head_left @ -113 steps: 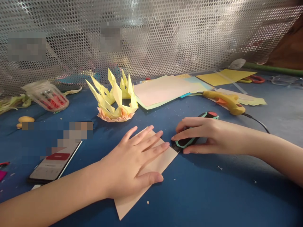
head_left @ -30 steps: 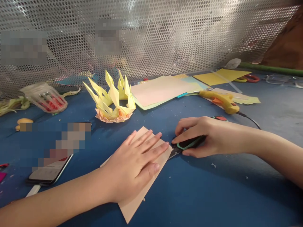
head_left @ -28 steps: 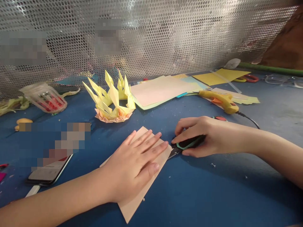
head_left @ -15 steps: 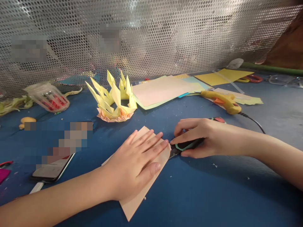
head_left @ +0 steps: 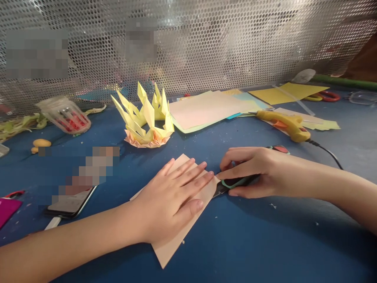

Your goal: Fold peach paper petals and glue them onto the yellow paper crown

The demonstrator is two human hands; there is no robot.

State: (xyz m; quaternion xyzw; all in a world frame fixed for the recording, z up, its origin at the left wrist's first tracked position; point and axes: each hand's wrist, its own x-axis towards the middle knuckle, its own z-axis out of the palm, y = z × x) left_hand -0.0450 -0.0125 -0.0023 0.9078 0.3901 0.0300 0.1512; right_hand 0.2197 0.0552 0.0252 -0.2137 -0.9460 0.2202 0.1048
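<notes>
My left hand (head_left: 176, 204) lies flat with its fingers spread, pressing a folded pale pink sheet of paper (head_left: 163, 251) onto the blue table. To its right, my right hand (head_left: 250, 171) is closed around the dark, teal-edged handles of a pair of scissors (head_left: 235, 182). The dark blades reach the right corner of the folded paper and are partly hidden beneath it. A red and teal part shows behind my right hand. Beyond my left hand stands a yellow and orange folded-paper crown (head_left: 149, 122).
Behind the hands lie stacked paper sheets (head_left: 210, 110) and a yellow glue gun (head_left: 284, 122) with a black cord. A phone (head_left: 70, 204) with a white cable is at left, near a tipped clear jar (head_left: 64, 116). A perforated metal screen (head_left: 188, 47) borders the back.
The view has shifted slightly, so everything appears moved a little to the right. Both hands keep nearly the same pose on the paper and scissors.
</notes>
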